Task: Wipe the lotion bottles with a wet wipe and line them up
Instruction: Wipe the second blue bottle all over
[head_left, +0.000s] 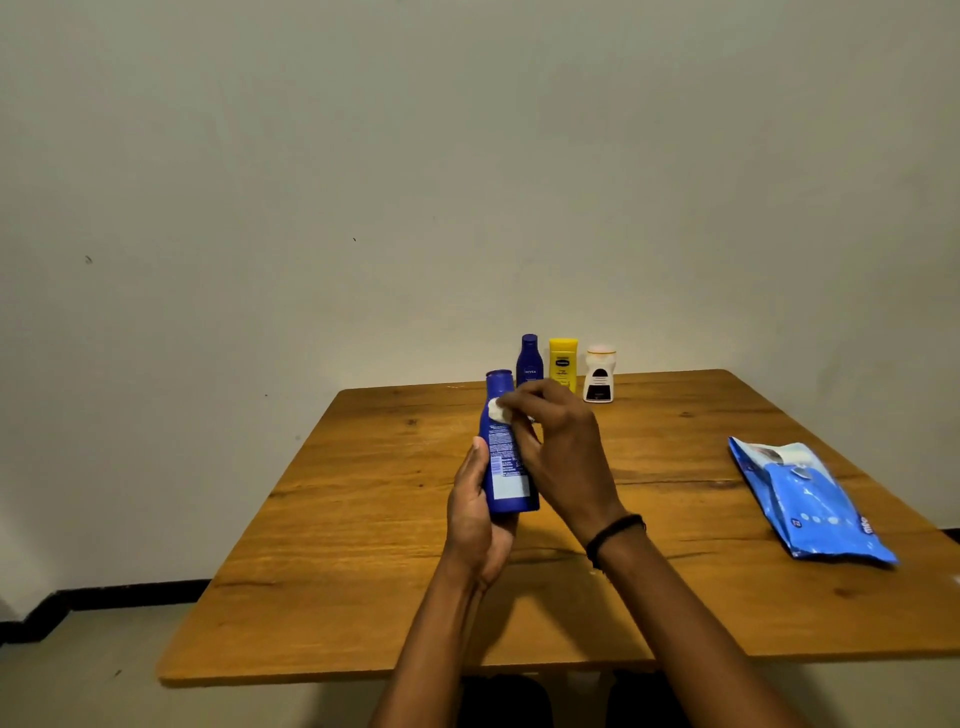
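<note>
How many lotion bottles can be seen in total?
4. One blue bottle is in the left hand; a dark blue bottle, a yellow bottle and a white bottle stand at the table's far edge.

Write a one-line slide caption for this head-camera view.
Left hand holds a blue lotion bottle while the right hand rubs it with a white wipe; three bottles wait behind.

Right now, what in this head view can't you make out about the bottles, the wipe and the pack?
- Blue bottle: its front is turned away; back print too small to read.
- Wet wipe: mostly hidden by the right hand.
- Yellow bottle: base hidden behind that hand.
- White bottle: label blurred.
- Wipes pack: flap blurred, open or shut unclear.
</note>
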